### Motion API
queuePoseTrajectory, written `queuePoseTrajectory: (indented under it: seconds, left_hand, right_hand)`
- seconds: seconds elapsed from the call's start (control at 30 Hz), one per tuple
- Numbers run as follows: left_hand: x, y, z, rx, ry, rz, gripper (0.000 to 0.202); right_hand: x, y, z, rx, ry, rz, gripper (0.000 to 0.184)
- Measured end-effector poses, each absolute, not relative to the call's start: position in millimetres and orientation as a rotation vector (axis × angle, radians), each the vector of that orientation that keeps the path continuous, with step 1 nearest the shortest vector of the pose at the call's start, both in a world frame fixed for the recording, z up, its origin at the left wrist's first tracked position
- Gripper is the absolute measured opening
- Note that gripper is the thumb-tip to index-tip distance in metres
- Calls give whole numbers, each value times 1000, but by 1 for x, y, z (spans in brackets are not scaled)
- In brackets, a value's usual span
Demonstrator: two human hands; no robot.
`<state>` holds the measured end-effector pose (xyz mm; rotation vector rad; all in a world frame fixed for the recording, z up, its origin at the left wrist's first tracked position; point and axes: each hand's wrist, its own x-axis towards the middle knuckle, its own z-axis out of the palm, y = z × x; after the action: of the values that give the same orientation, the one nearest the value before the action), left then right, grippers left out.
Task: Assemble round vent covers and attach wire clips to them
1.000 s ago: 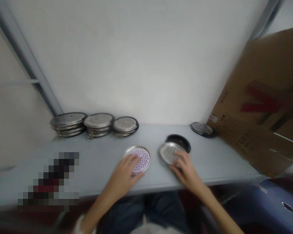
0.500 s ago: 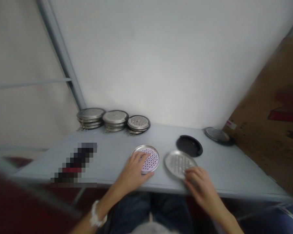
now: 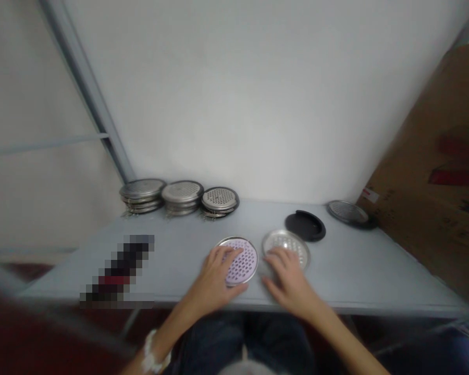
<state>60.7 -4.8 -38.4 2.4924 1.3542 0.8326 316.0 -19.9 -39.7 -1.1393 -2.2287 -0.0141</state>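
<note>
Sliding closer, the right hand (image 3: pixel 289 276) now lays its fingers on a round holey metal lid (image 3: pixel 293 242). The left hand (image 3: pixel 219 276) sits flat on another holey lid (image 3: pixel 247 262) just beside it. The hands stay apart, and neither grips. A black round cap (image 3: pixel 305 225) lies behind them on the table (image 3: pixel 359 276).

Dim, soft indoor light w/ pale glare on wall (image 3: pixel 242 104); edges warped, blurry.

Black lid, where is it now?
In the head view, the black lid lies right of centre on the table, behind the perforated disc at the right hand.
</note>
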Motion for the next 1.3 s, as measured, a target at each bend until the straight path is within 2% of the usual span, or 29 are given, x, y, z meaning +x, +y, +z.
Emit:
queuePoseTrajectory:
  seconds: [0.17, 0.33, 0.77, 0.83, 1.13, 1.3]
  left_hand:
    - [60, -4, -40, 2481, 1401, 830, 83]
    - [59, -1, -41, 2440, 1503, 829, 88]
    - [55, 9, -37, 2399, 1409, 810, 98]
    - [55, 12, -32, 2394, 1388, 805, 95]
    - [46, 51, -24, 2156, 1472, 1030, 54]
    - [39, 75, -17, 1631, 1338, 1104, 54]
  right_hand:
    - [310, -20, -39, -1161, -2294, 6, 38]
    - [313, -24, -42, -1173, -2281, -37, 32]
    - [313, -24, -45, -1205, -2224, -28, 28]
    - [314, -24, -45, -1206, -2212, -29, 27]
    - [314, -23, -47, -1204, -2219, -9, 26]
    - [314, -23, -48, -1200, -2200, -8, 25]
